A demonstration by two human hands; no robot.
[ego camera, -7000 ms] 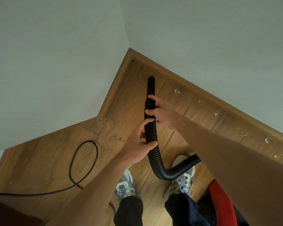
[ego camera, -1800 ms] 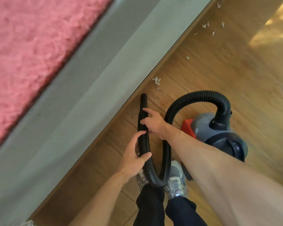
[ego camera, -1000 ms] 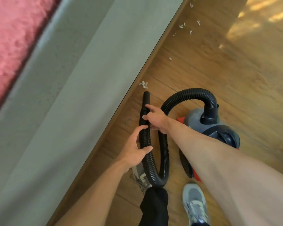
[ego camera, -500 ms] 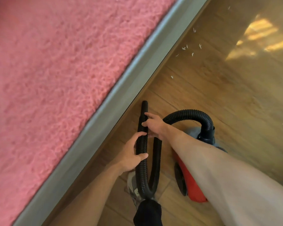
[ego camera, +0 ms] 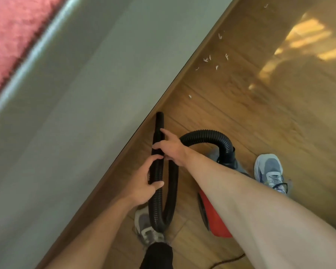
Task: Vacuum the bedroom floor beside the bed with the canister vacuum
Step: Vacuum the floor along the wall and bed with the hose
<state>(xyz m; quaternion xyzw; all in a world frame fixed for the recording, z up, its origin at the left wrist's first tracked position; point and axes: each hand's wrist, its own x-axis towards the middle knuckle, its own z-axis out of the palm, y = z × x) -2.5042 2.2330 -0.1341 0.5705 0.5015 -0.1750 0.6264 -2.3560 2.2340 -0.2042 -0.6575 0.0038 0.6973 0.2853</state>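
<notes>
1. Far to the left of both hands, a pink fluffy blanket (ego camera: pixel 10 33) covers the top of the bed.
2. Between the blanket and the hands, the grey side of the bed (ego camera: pixel 76 105) runs slantwise down to the wooden floor (ego camera: pixel 250 129).
3. The left hand (ego camera: pixel 144 184) grips the ribbed black hose (ego camera: pixel 157 202), with its thumb and fingers curled round it. It sits just below the right hand's hold.
4. Below the left hand's grip the hose drops into a tight loop over the left shoe (ego camera: pixel 146 229). It then climbs back up beside itself.
5. Above both grips the smooth black nozzle (ego camera: pixel 159 121) points away from the person. Its tip lies close to the foot of the bed side; whether it touches the floor cannot be told.
6. The right hand (ego camera: pixel 172 148) holds the nozzle just above the left hand. Its thumb lies across the nozzle and its forefinger is stretched along it.
7. To the right of the grips the hose arches over and plugs into the canister vacuum (ego camera: pixel 217 224). Its red and grey body stands on the floor, mostly hidden under the right forearm.
8. Well beyond the nozzle tip, up and to the right, small white scraps (ego camera: pixel 206 59) lie on the floor near the bed.
9. Right of the vacuum stands the right shoe (ego camera: pixel 270 169).
10. A thin black cord (ego camera: pixel 228 261) lies on the floor below the forearm.
</notes>
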